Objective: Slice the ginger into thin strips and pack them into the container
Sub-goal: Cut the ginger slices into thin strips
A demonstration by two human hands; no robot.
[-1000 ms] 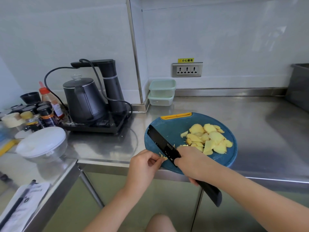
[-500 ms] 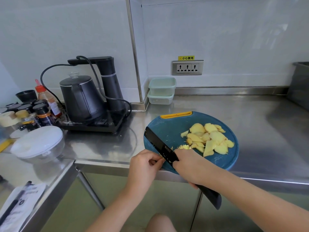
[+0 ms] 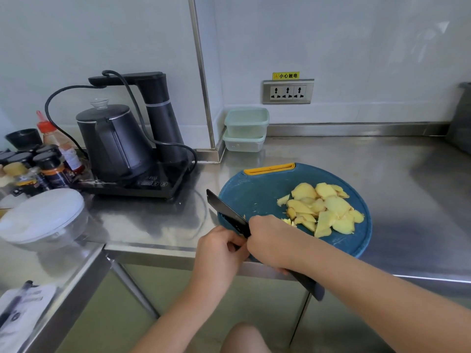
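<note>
My right hand (image 3: 272, 240) gripped the knife (image 3: 224, 210) and slid it left off the board (image 3: 254, 184). My left hand (image 3: 219, 253) curled up; I couldn't tell what it held. Big slices (image 3: 331, 207) waited.

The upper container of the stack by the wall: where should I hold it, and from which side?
Probably at its rim, coming from the front-right. The upper container has the wall behind and the corner trim at its left, so those sides look tight. Its rim juts past the body, a ledge for fingers. Lift straight up off the lower container.
</note>
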